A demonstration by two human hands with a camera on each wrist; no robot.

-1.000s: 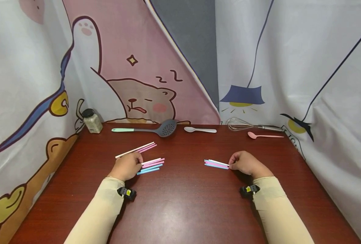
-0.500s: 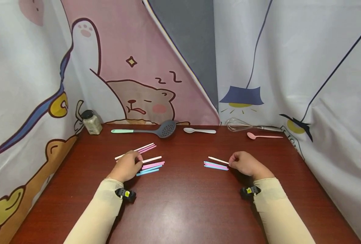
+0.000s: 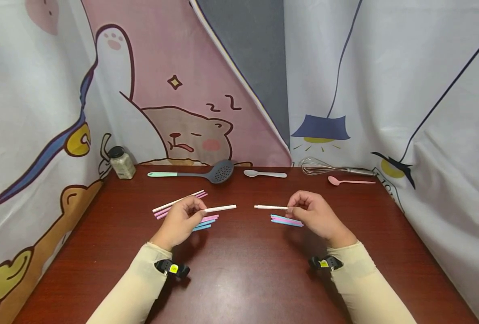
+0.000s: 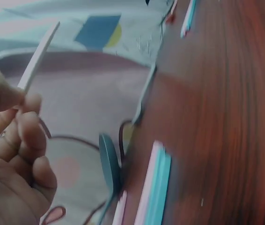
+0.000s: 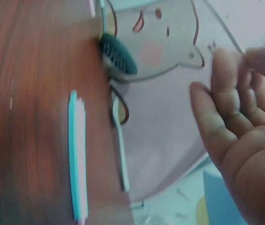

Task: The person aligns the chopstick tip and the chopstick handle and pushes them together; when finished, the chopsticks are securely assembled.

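Note:
My left hand (image 3: 181,221) pinches a thin white stick (image 3: 222,208) by its left end, holding it above the table and pointing right. The same white stick (image 4: 38,58) slants up from the thumb and fingertips in the left wrist view. Opposite, my right hand (image 3: 315,215) pinches another white stick (image 3: 271,207), which points left. A gap separates the two stick ends. Below my left hand lie pink and blue sticks (image 3: 202,227), partly hidden by it. Several pink and blue sticks (image 3: 286,220) lie below my right hand. The right wrist view does not clearly show its stick.
Longer white and pink sticks (image 3: 178,201) lie behind my left hand. Along the table's back edge are a jar (image 3: 122,163), a skimmer (image 3: 221,172), a white spoon (image 3: 265,173), a whisk (image 3: 316,166) and a pink spoon (image 3: 350,181). A printed curtain (image 3: 255,135) hangs behind.
Both hands have lifted their white sticks off the table and moved inward, so the stick ends are closer together. The pink and blue sticks stayed on the table.

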